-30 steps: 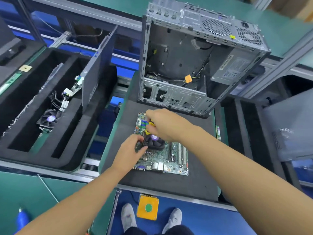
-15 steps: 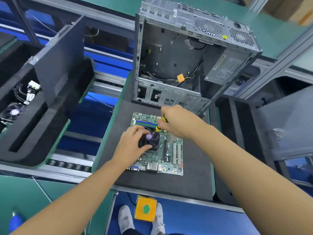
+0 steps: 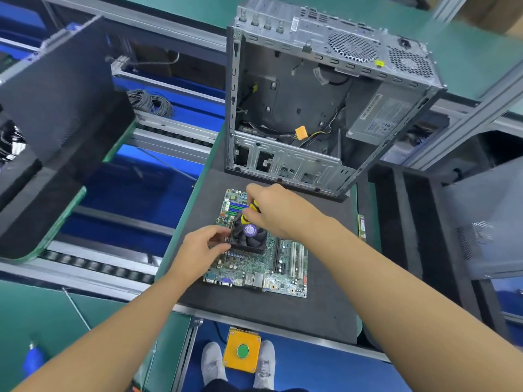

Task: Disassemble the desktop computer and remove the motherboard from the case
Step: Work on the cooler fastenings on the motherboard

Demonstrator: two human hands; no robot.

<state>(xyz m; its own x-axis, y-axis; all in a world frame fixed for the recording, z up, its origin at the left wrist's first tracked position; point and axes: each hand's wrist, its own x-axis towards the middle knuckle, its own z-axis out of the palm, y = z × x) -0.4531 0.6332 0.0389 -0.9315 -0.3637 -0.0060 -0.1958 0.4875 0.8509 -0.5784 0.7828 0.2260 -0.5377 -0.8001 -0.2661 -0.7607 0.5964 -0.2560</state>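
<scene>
The green motherboard (image 3: 260, 267) lies flat on a black foam mat (image 3: 325, 301), outside the open grey computer case (image 3: 311, 165) that stands just behind it. A black cooler fan (image 3: 250, 239) with a purple hub sits on the board. My left hand (image 3: 198, 251) grips the fan's left side. My right hand (image 3: 278, 212) is shut on a yellow-and-black screwdriver (image 3: 250, 210) whose tip points down at the fan's far-left corner. The case holds a power supply (image 3: 379, 120) and loose cables with an orange connector (image 3: 300, 132).
A black foam tray (image 3: 56, 131) with an upright panel stands at the left, across a roller conveyor (image 3: 107, 270). Another foam tray with a grey side panel (image 3: 486, 219) is at the right. An orange foot switch (image 3: 242, 350) lies between my shoes. A memory stick (image 3: 361, 226) rests at the mat's right edge.
The view has shifted so the left tray slid further left. My right hand with the screwdriver moved back from the fan's right side to its far-left corner. My left hand stays on the fan.
</scene>
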